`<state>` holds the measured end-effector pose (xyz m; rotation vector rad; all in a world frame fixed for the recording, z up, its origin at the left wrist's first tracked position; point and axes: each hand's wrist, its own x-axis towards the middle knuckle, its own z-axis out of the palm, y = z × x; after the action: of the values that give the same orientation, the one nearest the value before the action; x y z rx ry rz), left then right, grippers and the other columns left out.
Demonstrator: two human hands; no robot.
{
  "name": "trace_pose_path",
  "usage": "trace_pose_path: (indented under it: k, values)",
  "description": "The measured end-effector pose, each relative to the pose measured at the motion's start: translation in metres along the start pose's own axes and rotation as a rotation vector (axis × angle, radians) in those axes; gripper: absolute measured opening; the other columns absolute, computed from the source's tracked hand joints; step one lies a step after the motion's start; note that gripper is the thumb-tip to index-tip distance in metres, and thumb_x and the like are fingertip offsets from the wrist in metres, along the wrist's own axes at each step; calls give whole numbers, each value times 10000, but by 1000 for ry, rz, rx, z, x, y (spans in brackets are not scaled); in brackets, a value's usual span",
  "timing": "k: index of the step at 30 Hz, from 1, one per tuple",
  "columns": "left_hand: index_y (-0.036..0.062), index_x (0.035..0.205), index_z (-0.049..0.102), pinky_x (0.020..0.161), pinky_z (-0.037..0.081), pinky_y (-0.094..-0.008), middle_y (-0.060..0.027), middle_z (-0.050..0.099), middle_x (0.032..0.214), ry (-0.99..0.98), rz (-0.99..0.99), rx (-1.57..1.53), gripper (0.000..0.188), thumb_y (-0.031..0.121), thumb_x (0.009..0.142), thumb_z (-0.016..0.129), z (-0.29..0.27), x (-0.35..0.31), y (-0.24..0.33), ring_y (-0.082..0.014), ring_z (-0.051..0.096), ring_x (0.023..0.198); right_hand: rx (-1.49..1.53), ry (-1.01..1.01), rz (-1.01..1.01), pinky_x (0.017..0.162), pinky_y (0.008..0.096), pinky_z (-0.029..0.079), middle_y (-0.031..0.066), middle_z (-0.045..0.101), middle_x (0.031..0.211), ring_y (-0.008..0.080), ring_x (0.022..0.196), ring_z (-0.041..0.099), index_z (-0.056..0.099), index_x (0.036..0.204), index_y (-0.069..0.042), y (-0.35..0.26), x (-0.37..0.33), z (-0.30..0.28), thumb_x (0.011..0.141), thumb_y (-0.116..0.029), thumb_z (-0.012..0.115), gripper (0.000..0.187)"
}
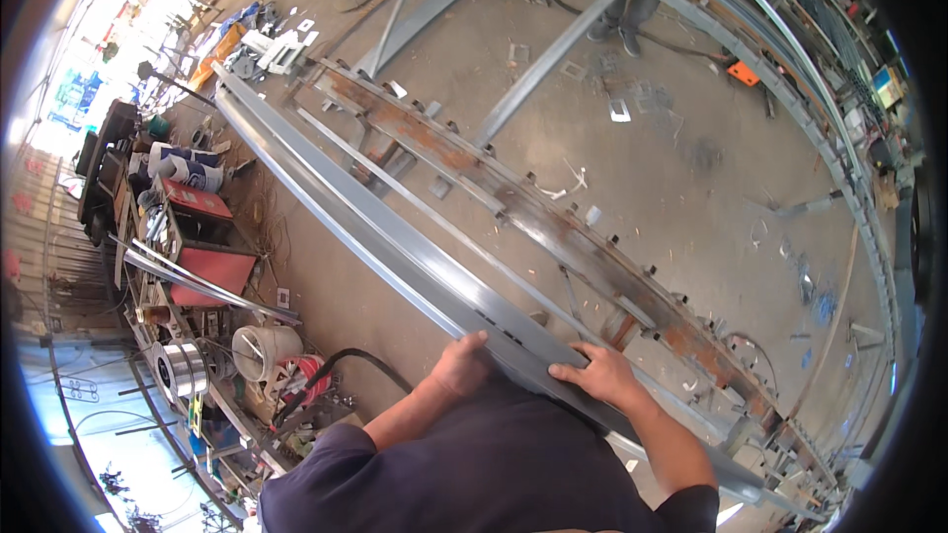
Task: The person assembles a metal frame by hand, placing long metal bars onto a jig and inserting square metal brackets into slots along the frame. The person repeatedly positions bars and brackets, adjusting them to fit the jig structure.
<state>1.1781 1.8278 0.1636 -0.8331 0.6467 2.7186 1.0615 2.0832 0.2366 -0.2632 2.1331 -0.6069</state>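
Note:
A long grey metal channel [380, 242] runs slantwise across the view, from the upper left down past my body to the lower right. Close against my waist, my left hand [461, 363] is closed on the channel's near edge. Farther right, my right hand [599, 373] grips its far edge, with the thumb over the top face. A row of short dark slots lies in the metal between my hands. Just beyond the channel stands a long rust-marked steel beam [533, 222] with small stops along it. My torso hides part of the channel's near side.
At left are a red box [207, 276], a wire spool [181, 368], a white bucket [265, 353] and a black hose [367, 359]. A curved steel frame with a grey crossbar [553, 64] lies beyond the beam. Another person's feet [629, 38] show there, near an orange tool [743, 73].

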Motion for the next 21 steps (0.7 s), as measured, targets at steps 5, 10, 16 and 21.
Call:
trace_pose_path:
  k: [5,10,16,21]
  values:
    - [15,1456,475,1206,346,-583,-172,582,1417,136,16,-35,709,302,876,765,14,10,-32,-394,523,1346,2,-40,-24,1017,449,539,237,734,1218,382,1177,696,702,1353,-103,41,7,-15,766,-830,686,935]
    - [25,1405,512,1196,370,-537,-141,624,1339,190,-27,-42,641,287,878,764,20,10,-57,-339,559,1302,47,-137,22,1011,450,539,217,741,1216,373,1166,700,718,1319,-98,73,4,-13,798,-796,690,871]
    - [-7,1455,421,1217,357,-528,-187,553,1411,197,2,-72,682,243,892,713,26,15,-76,-364,527,1345,49,-114,-12,999,455,544,227,749,1185,385,1147,707,701,1348,-91,92,7,-8,792,-809,675,908]
    - [-13,1460,412,1215,360,-536,-211,545,1412,256,-49,-76,646,219,919,679,39,20,-71,-380,516,1355,-8,-79,-78,986,459,550,225,750,1185,371,1137,714,689,1368,-86,89,16,-12,791,-803,677,920]
